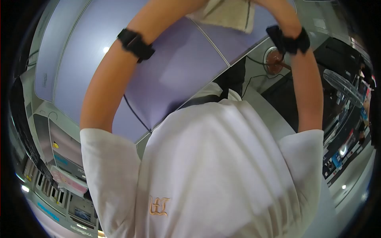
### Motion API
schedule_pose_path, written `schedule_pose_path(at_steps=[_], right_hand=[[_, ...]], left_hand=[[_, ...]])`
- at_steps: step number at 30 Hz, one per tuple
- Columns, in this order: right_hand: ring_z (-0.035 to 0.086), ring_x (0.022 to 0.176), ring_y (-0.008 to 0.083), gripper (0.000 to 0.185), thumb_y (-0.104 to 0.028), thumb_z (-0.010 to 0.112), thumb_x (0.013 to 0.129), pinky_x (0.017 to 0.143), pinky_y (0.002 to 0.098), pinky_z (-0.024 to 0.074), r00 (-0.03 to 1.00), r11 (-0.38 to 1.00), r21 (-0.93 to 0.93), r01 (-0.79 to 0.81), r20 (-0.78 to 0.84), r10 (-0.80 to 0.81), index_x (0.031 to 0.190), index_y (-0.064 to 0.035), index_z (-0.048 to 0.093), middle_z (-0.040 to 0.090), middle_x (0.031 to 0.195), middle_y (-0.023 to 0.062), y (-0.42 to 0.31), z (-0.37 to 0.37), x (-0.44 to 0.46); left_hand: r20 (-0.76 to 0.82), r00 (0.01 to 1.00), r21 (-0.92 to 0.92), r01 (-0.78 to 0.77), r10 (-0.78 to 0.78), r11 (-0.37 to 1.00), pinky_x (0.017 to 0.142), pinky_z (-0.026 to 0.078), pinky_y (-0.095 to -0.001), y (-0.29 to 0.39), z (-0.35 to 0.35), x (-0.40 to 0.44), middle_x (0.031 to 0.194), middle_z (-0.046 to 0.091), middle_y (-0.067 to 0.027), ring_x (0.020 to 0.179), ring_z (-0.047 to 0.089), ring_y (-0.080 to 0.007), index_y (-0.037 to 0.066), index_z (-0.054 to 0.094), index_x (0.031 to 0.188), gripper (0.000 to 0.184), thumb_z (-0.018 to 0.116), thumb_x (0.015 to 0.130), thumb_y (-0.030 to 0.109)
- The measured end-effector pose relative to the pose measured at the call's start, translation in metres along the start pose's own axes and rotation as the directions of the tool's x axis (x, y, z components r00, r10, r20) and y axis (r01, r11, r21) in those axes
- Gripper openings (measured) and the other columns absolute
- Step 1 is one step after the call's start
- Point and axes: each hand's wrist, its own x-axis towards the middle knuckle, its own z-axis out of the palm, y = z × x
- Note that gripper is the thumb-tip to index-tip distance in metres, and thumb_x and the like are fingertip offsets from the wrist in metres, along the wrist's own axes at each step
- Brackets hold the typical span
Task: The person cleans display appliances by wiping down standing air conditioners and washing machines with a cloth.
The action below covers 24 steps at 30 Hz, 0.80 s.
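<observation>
Both of my arms reach toward the top edge, each with a black band around it. The near part of my left hand (186,6) runs out of the frame beside a beige cloth (226,15) with a dark stripe. On the cloth's other side, my right hand (281,12) is also cut off by the edge. The fingers of both hands are outside the picture, so their grip on the cloth cannot be made out. Beneath the cloth lies a smooth lavender surface (182,67) divided by pale seams.
A dark cable (135,113) hangs across the lavender surface at the left. Toward the right are a round reddish-brown object (274,60) with a pale rim, a black surface (333,59) and a grey mesh-like oval object (342,86). Grey equipment (65,139) stands at the lower left.
</observation>
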Motion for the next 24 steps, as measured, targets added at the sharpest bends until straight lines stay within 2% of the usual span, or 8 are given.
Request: schedule_pose_path(at_steps=[2, 5, 8, 11, 15, 18, 21, 24], right_hand=[[0.068, 0.101, 0.0444, 0.031, -0.021, 0.051, 0.096, 0.091, 0.05, 0.0545, 0.992, 0.988, 0.089, 0.126, 0.015, -0.128, 0.107, 0.0012, 0.07, 0.07, 0.113, 0.0257, -0.013, 0.008, -0.047], [0.059, 0.119, 0.0379, 0.032, -0.008, 0.058, 0.094, 0.109, 0.0478, 0.0423, 0.963, 0.984, 0.031, 0.176, -0.21, -0.166, 0.124, -0.0038, 0.065, 0.066, 0.125, 0.0126, -0.025, 0.028, -0.125], [0.061, 0.115, 0.0375, 0.027, -0.011, 0.06, 0.091, 0.106, 0.0474, 0.0444, 0.989, 0.994, -0.046, 0.097, -0.109, -0.101, 0.117, -0.0043, 0.067, 0.069, 0.117, 0.0124, 0.039, 0.053, -0.153], [0.068, 0.1, 0.0453, 0.031, -0.017, 0.051, 0.093, 0.09, 0.0507, 0.0545, 0.877, 0.995, 0.058, 0.084, -0.478, -0.046, 0.109, 0.0017, 0.07, 0.069, 0.115, 0.0262, 0.05, 0.051, -0.12], [0.066, 0.104, 0.045, 0.032, -0.015, 0.051, 0.091, 0.095, 0.0503, 0.0518, 0.934, 0.969, 0.225, -0.101, -0.315, 0.171, 0.111, 0.002, 0.07, 0.07, 0.116, 0.0257, 0.051, 0.019, -0.071], [0.065, 0.104, 0.0465, 0.032, -0.015, 0.052, 0.089, 0.097, 0.0524, 0.0493, 0.882, 0.966, 0.234, -0.112, -0.424, 0.205, 0.11, 0.0033, 0.069, 0.07, 0.113, 0.0268, 0.044, 0.037, -0.062], [0.063, 0.102, 0.0479, 0.032, -0.014, 0.056, 0.085, 0.097, 0.0548, 0.0478, 0.82, 0.975, 0.222, -0.02, -0.555, 0.144, 0.107, 0.0049, 0.069, 0.069, 0.112, 0.0277, 0.027, 0.057, -0.094], [0.062, 0.104, 0.0464, 0.029, -0.012, 0.059, 0.082, 0.097, 0.0557, 0.0466, 0.781, 0.969, 0.243, -0.045, -0.597, 0.186, 0.104, 0.0045, 0.069, 0.068, 0.114, 0.026, -0.008, 0.067, -0.143]], left_hand=[[-0.039, 0.996, 0.014, -0.082, 0.083, 0.997, 0.126, 0.014, -0.0564, -0.003, 0.009, -0.021, 0.164, 0.031, -0.0278, 0.154, 0.022, -0.0467, -0.009, 0.035, 0.155, 0.073, 0.049, 0.098, 0.035], [-0.044, 0.985, 0.023, -0.166, 0.167, 0.986, 0.125, 0.017, -0.0578, 0.024, -0.003, -0.066, 0.162, 0.034, -0.0289, 0.152, 0.026, -0.0474, -0.009, 0.04, 0.153, 0.073, 0.053, 0.095, 0.034], [-0.063, 0.974, -0.001, -0.218, 0.217, 0.976, 0.123, 0.02, -0.0618, 0.041, -0.009, -0.075, 0.16, 0.037, -0.0267, 0.15, 0.029, -0.0486, -0.007, 0.043, 0.151, 0.072, 0.056, 0.094, 0.035], [-0.111, 0.945, 0.023, -0.306, 0.307, 0.952, 0.122, 0.021, -0.0644, 0.049, -0.001, -0.059, 0.16, 0.038, -0.0248, 0.149, 0.03, -0.05, -0.005, 0.045, 0.151, 0.072, 0.057, 0.094, 0.037], [-0.192, 0.911, 0.123, -0.347, 0.366, 0.93, 0.12, 0.021, -0.0673, 0.064, 0.018, 0.004, 0.16, 0.04, -0.0234, 0.148, 0.031, -0.0516, -0.003, 0.046, 0.151, 0.072, 0.058, 0.094, 0.04], [-0.071, 0.981, 0.006, -0.179, 0.179, 0.984, 0.12, 0.019, -0.0688, 0.098, -0.011, 0.01, 0.158, 0.043, -0.0235, 0.148, 0.031, -0.0522, -0.002, 0.048, 0.15, 0.071, 0.058, 0.093, 0.04], [0.233, 0.859, 0.298, -0.51, 0.457, 0.807, 0.122, 0.016, -0.0682, 0.086, -0.008, 0.011, 0.161, 0.038, -0.0246, 0.15, 0.027, -0.0527, -0.001, 0.045, 0.152, 0.071, 0.055, 0.097, 0.041], [-0.025, 0.905, 0.058, -0.423, 0.424, 0.904, 0.119, 0.029, -0.059, 0.083, 0.007, -0.027, 0.155, 0.041, -0.0302, 0.145, 0.034, -0.053, -0.003, 0.046, 0.147, 0.06, 0.057, 0.096, 0.026]])
